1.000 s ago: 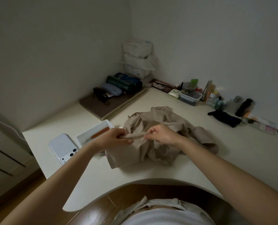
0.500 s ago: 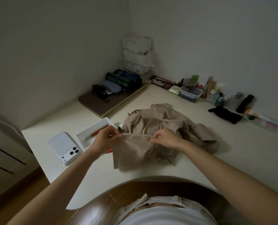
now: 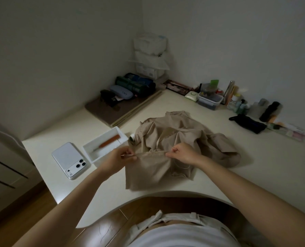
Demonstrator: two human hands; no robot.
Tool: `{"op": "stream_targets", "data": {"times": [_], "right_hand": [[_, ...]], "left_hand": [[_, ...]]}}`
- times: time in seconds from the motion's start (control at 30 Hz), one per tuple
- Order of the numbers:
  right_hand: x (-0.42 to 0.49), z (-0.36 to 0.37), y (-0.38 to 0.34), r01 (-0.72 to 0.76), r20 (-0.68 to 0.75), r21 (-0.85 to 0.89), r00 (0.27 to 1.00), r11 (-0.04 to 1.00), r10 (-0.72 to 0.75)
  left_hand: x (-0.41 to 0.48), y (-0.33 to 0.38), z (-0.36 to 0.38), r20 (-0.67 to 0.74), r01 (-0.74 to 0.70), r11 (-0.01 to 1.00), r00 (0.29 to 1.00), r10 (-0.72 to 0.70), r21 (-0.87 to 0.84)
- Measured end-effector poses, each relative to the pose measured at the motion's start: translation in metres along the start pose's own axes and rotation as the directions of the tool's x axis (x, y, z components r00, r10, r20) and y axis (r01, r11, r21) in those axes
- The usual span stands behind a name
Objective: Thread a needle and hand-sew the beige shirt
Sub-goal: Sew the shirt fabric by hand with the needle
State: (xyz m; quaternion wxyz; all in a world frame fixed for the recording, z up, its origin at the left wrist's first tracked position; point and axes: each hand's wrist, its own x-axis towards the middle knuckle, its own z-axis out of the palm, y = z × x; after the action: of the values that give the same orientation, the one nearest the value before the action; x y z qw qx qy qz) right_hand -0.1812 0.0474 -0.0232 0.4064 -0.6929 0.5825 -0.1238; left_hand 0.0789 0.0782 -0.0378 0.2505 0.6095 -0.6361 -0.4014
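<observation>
White phone [image 3: 69,160] and tray [image 3: 112,147] (orange tool [image 3: 109,141] inside) left of beige shirt [image 3: 180,132]

The light is dim, grey and even. The pale table [image 3: 265,173] is the brightest surface, while the walls [image 3: 59,50] darken toward the upper left corner. A soft shadow lies on the table along the right and near sides of the shirt [image 3: 176,132]. The phone [image 3: 65,155] shows a faint sheen. The wide lens bows the table's near rim and swells the forearms [image 3: 254,196] toward the bottom corners. Small bottles [image 3: 236,104] by the far wall look soft and smeared.
</observation>
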Motion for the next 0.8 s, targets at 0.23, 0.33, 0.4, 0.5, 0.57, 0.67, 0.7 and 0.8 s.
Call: {"op": "stream_targets", "data": {"times": [0.23,0.33,0.4,0.5,0.57,0.67,0.7,0.8], "right_hand": [[-0.003,0.003,0.002,0.013,0.012,-0.020,1.000,1.000,-0.012],[-0.003,0.005,0.003,0.013,0.026,-0.031,1.000,0.999,-0.012],[-0.003,0.005,0.003,0.018,0.032,-0.025,0.999,1.000,-0.017],[-0.004,0.007,0.003,0.030,0.039,-0.012,0.999,0.999,-0.030],[-0.005,0.007,0.003,0.042,0.049,-0.007,0.998,0.999,-0.041],[-0.007,0.006,0.001,0.078,0.061,0.014,0.995,0.997,-0.078],[-0.009,0.005,-0.001,0.087,0.058,0.034,0.994,0.996,-0.088],[-0.016,0.002,-0.009,0.091,0.014,0.163,0.995,0.982,-0.095]], "left_hand": [[-0.013,0.025,0.009,-0.064,-0.073,0.909,0.997,0.051,-0.411],[-0.016,0.032,0.011,-0.114,-0.085,0.868,0.993,0.034,-0.489],[-0.017,0.036,0.012,-0.150,-0.105,0.856,0.988,0.033,-0.506],[-0.018,0.042,0.016,-0.237,-0.116,0.893,0.971,0.011,-0.435],[-0.019,0.045,0.018,-0.298,-0.106,0.918,0.955,-0.014,-0.383],[-0.020,0.044,0.020,-0.371,-0.115,0.933,0.928,-0.021,-0.341],[-0.019,0.042,0.019,-0.392,-0.121,0.943,0.920,-0.012,-0.311],[-0.015,0.027,0.019,-0.411,-0.077,0.973,0.911,-0.020,-0.217]]}}
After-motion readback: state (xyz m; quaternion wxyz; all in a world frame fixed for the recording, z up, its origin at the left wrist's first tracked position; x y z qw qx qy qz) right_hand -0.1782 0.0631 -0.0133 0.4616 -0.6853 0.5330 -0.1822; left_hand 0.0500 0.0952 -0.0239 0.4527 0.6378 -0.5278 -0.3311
